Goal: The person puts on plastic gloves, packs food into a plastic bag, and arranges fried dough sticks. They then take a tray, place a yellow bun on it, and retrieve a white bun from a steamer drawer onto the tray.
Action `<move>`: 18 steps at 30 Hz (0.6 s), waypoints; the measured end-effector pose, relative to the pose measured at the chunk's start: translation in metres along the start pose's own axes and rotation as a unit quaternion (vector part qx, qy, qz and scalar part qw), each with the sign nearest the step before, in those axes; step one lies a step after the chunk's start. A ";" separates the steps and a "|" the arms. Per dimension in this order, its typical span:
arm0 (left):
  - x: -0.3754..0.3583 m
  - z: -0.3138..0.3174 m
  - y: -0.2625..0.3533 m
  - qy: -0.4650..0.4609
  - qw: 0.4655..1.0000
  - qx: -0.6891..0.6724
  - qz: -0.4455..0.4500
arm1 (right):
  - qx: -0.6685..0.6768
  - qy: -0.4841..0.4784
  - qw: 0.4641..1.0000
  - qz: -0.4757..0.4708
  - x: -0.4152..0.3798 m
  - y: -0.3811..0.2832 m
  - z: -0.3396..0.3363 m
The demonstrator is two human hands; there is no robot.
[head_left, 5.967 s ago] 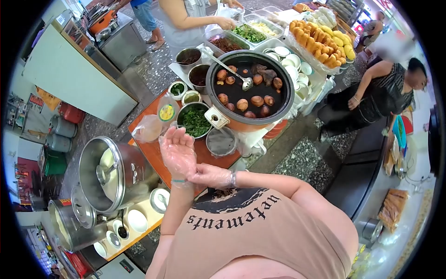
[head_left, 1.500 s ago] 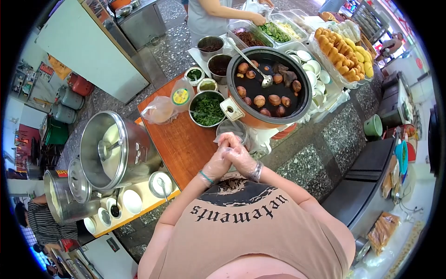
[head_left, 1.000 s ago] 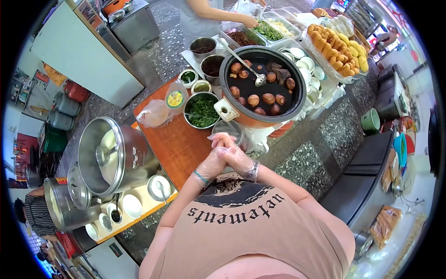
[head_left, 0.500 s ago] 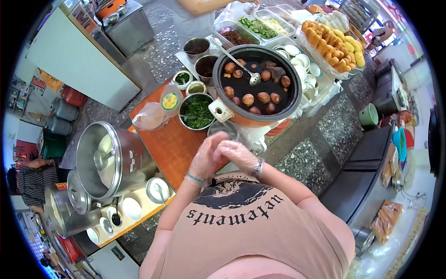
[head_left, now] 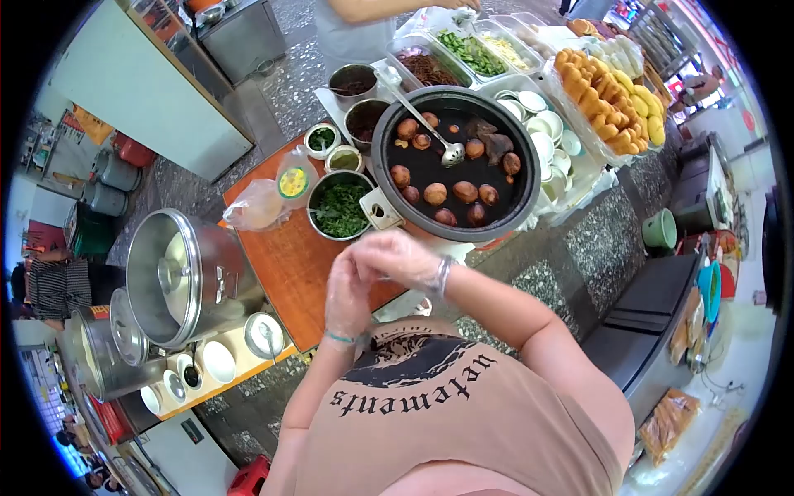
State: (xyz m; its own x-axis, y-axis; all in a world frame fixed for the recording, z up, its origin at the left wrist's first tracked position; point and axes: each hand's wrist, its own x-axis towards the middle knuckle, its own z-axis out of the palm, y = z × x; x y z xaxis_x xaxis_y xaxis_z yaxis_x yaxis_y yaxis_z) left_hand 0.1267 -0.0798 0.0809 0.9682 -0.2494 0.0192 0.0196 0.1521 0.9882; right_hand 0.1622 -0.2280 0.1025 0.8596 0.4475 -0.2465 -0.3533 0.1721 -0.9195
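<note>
Both of my hands wear clear plastic gloves and meet just in front of my chest. My left hand (head_left: 347,293), with a teal band at the wrist, points upward with its fingers mostly stretched. Over its fingertips bends my right hand (head_left: 399,255), its fingers curled in; what they grip, if anything, is hidden. Just beyond them stand a steel bowl of chopped greens (head_left: 341,217) and a large pot (head_left: 529,198) of dark broth with brown eggs. A slotted ladle (head_left: 452,154) rests in the pot.
An orange-brown table (head_left: 285,273) carries a plastic bag (head_left: 252,207) and small sauce bowls. Tall steel pots (head_left: 198,277) stand at left. Stacked dishes (head_left: 546,140), fried dough sticks (head_left: 600,99) and food tubs (head_left: 471,54) lie beyond the pot. Another person's arm (head_left: 380,8) reaches in at the top.
My hands have shifted slightly left and stay together. The right hand has bent further over the left one's fingertips. The view has moved a little.
</note>
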 end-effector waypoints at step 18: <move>-0.006 -0.211 -0.089 0.220 0.918 -0.116 -0.309 | -0.457 0.481 0.718 0.210 0.365 -0.060 -0.198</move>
State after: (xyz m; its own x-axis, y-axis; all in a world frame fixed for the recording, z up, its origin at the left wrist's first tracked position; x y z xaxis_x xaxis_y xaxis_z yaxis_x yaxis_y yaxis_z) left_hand 0.1719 0.1096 -0.0391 0.7604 0.0464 -0.6477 0.6018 0.3245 0.7298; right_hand 0.5702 -0.2486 0.0067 0.7609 -0.5971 -0.2540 -0.6438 -0.6462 -0.4099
